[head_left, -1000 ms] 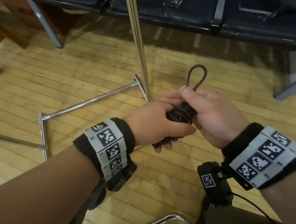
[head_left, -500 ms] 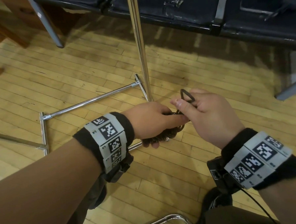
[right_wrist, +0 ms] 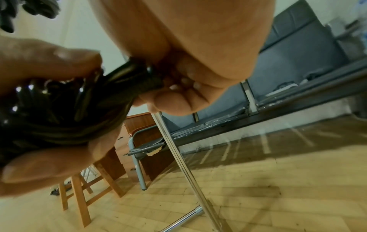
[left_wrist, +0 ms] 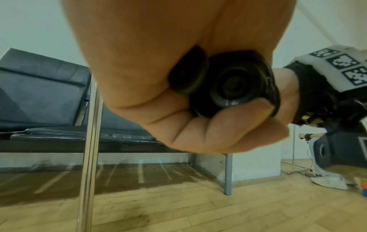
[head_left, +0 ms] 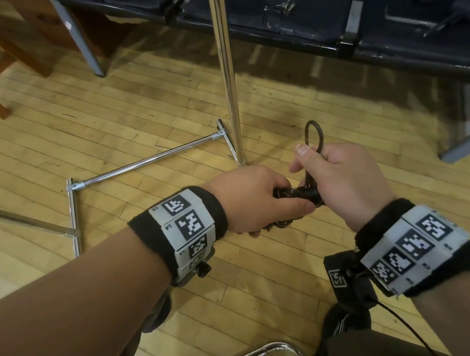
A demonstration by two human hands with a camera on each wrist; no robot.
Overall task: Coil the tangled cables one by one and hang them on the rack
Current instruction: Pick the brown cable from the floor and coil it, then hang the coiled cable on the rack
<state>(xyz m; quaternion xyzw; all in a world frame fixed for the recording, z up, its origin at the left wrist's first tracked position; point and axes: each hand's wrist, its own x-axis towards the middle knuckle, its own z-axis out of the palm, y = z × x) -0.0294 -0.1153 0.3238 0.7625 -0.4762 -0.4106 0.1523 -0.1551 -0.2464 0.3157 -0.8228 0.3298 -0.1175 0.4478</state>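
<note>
Left hand (head_left: 252,201) fingers curled round glossy black coil (head_left: 297,195); right hand (head_left: 345,177) pinches its narrow loop (head_left: 314,135) upright.

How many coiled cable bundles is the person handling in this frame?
1. One black cable bundle sits between the hands: the left hand grips the coil, the right hand pinches a loop sticking up from it. Other cables may lie out of view.

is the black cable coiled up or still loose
Coiled. The black cable is bunched into a tight bundle gripped by the left hand, while the right hand holds one small loop sticking up.
</note>
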